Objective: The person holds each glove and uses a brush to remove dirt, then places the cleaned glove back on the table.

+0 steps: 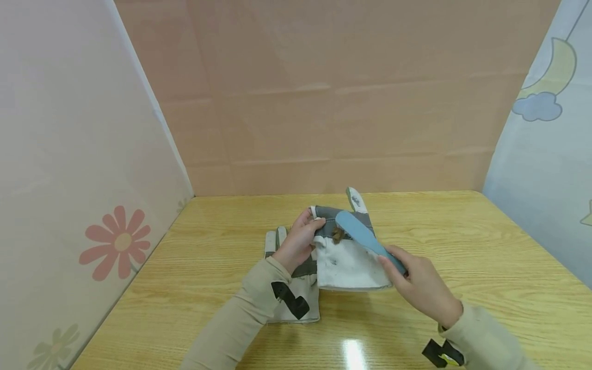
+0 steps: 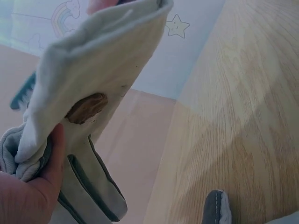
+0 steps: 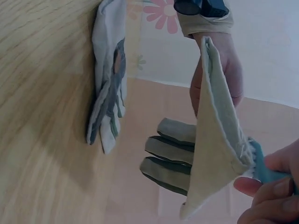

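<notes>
My left hand (image 1: 299, 240) pinches a white and grey work glove (image 1: 349, 267) by its side and holds it above the table. A brown patch (image 2: 88, 108) shows on the glove's cuff in the left wrist view. In my right hand (image 1: 422, 282) is a light blue brush (image 1: 363, 235), gripped by its handle. Its head lies across the grey band of the glove, and pale bristles face the cloth in the right wrist view. Underneath, partly covered by my left arm, a second work glove (image 1: 309, 297) lies flat on the table with its fingers pointing away.
The glossy wood-grain table (image 1: 208, 226) carries both of my forearms above its front. A plain tan backdrop (image 1: 324, 103) stands behind it. Pale panels with a flower (image 1: 121, 241) and a moon (image 1: 559, 67) close off the left and right sides.
</notes>
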A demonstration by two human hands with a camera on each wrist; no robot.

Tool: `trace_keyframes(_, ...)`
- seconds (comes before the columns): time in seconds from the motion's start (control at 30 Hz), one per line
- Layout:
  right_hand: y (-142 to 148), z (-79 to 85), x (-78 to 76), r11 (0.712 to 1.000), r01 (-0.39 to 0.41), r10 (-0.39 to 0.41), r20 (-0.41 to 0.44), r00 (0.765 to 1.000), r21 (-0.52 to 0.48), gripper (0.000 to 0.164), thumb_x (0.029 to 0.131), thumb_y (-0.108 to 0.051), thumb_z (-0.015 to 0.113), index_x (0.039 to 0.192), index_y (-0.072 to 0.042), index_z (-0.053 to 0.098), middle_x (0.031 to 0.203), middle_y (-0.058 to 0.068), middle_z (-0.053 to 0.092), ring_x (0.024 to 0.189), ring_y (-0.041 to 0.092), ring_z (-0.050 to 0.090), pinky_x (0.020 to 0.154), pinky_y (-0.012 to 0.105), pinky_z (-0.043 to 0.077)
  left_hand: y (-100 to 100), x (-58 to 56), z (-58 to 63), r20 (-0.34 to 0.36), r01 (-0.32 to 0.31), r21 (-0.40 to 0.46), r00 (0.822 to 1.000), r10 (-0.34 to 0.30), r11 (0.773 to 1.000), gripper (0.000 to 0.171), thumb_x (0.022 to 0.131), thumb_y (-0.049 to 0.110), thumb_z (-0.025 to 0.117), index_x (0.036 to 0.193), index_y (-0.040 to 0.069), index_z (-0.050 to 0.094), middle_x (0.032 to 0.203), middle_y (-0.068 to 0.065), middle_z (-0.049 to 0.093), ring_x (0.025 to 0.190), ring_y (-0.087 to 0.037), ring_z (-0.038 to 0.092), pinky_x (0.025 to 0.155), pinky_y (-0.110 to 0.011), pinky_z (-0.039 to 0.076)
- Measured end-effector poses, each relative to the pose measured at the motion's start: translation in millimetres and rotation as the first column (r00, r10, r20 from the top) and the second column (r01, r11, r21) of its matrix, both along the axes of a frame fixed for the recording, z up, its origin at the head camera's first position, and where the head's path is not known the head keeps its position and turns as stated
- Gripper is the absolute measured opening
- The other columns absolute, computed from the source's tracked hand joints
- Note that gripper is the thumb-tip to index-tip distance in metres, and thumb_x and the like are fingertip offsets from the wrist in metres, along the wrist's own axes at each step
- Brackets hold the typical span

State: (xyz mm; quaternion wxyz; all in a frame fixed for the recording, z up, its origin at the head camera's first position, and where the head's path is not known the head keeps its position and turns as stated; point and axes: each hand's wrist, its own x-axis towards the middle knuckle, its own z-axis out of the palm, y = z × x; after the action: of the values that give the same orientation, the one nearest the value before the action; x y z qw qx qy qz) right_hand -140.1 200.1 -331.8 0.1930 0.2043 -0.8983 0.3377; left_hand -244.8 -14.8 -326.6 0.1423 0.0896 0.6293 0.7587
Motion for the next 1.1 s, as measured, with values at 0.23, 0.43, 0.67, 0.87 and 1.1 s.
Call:
trace_keyframes(0.23,-3,0.9,2.2,0.997,-0.048,0.054,-0.116,0.992,0.054,0.019,0.091,-0.007,0.058,0.108,-0.005,0.063,0.056,-0.015,0.037,0.046,-0.009,0.023,0.042,0.016,0.032,0,0.2,1.2,0.001,0.0,0.022,1.0,0.0,1.0,0.026,0.101,0.014,0.038,0.126,0.009,0.041,0.092,0.001,0.055,0.079,-0.007,0.057,0.071,-0.022,0.048)
trace_keyframes(0.43,-3,-2.2,-0.3,0.995,0.004,0.015,-0.18,0.984,0.103,0.02,0.088,-0.007,0.062,0.107,-0.002,0.065,0.053,-0.015,0.037,0.044,-0.012,0.02,0.041,0.012,0.029,2,1.8,2.6,0.01,0.006,0.016,1.0,-0.006,1.0,0.026,0.1,0.013,0.039,0.126,0.009,0.041,0.087,0.001,0.053,0.074,-0.006,0.057,0.066,-0.02,0.047)
trace_keyframes(0.67,0,-0.5,-2.6,0.994,0.04,-0.025,-0.15,0.988,0.102,0.025,0.089,-0.009,0.061,0.112,0.002,0.064,0.049,-0.015,0.035,0.041,-0.014,0.015,0.038,0.014,0.027,2,1.0,0.6,0.005,0.011,0.01,1.0,-0.011,1.0,0.028,0.101,0.012,0.038,0.128,0.008,0.04,0.092,0.0,0.056,0.075,-0.005,0.059,0.065,-0.019,0.048)
trace_keyframes(0.87,4,-3.4,-5.2,0.994,0.062,-0.048,-0.151,0.987,0.093,0.027,0.088,-0.009,0.063,0.113,0.0,0.064,0.047,-0.013,0.033,0.039,-0.01,0.017,0.037,0.016,0.026,2,2.7,1.7,0.001,0.021,-0.004,1.0,-0.021,1.0,0.031,0.101,0.012,0.038,0.131,0.009,0.039,0.105,-0.008,0.057,0.08,-0.007,0.06,0.068,-0.02,0.05)
trace_keyframes(1.1,7,-6.7,-8.0,0.993,0.07,-0.057,-0.131,0.99,0.095,0.028,0.088,-0.009,0.063,0.114,0.001,0.064,0.047,-0.012,0.033,0.04,-0.01,0.015,0.037,0.017,0.026,1,3.9,2.3,-0.018,0.033,-0.01,0.999,-0.034,0.999,0.031,0.101,0.012,0.037,0.132,0.008,0.038,0.108,-0.01,0.058,0.082,-0.007,0.06,0.07,-0.021,0.05)
